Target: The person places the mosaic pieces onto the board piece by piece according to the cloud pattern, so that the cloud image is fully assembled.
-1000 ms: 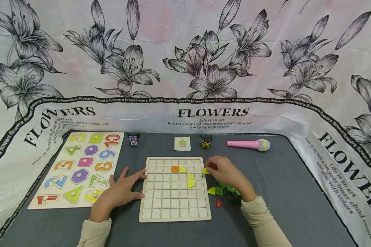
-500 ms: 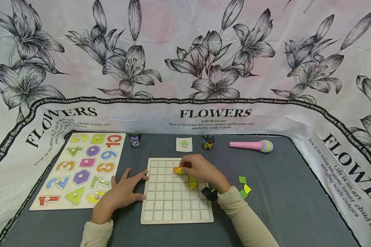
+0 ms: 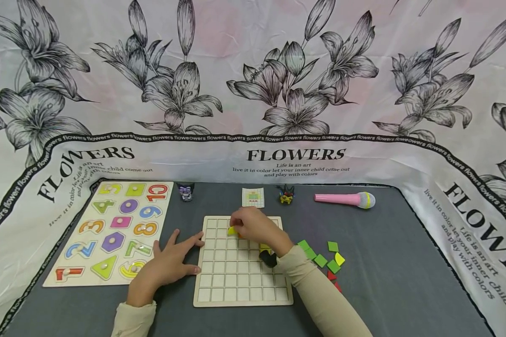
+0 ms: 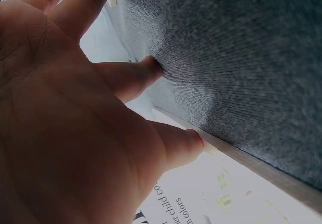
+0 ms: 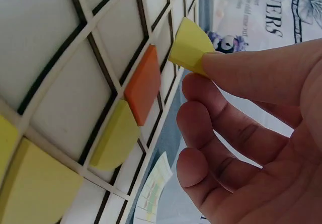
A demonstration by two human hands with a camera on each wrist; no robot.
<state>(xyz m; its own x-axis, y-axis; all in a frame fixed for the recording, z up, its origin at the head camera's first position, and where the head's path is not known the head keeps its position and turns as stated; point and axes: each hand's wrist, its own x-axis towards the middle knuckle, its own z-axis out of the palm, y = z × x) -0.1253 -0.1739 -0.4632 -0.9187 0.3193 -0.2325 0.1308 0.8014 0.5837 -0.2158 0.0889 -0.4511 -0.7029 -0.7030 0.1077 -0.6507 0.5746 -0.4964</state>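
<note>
My right hand (image 3: 257,227) is over the upper rows of a wooden grid board (image 3: 223,281). Between thumb and index finger it pinches a yellow quarter-circle piece (image 5: 192,45), held just left of an orange square piece (image 5: 144,85) set in a cell. Beyond the orange one lies another yellow quarter circle (image 5: 116,136) on the board, with further yellow pieces (image 5: 37,183) nearer the wrist. With fingers spread, my left hand (image 3: 162,267) rests at the board's left edge, fingertips touching the rim and the grey cloth (image 4: 241,58). In the head view the right hand hides part of the upper cells.
Loose green squares (image 3: 320,260), a yellow piece (image 3: 339,259) and red triangles (image 3: 331,275) lie right of the board. A number puzzle board (image 3: 109,234) is at left. Behind stand a patterned card (image 3: 253,197), two small figurines (image 3: 286,194) and a pink toy microphone (image 3: 343,200).
The right hand has carried the yellow quarter circle from the board's right edge leftward, past the orange square. Loose pieces at right have come into view. The left hand stays in place.
</note>
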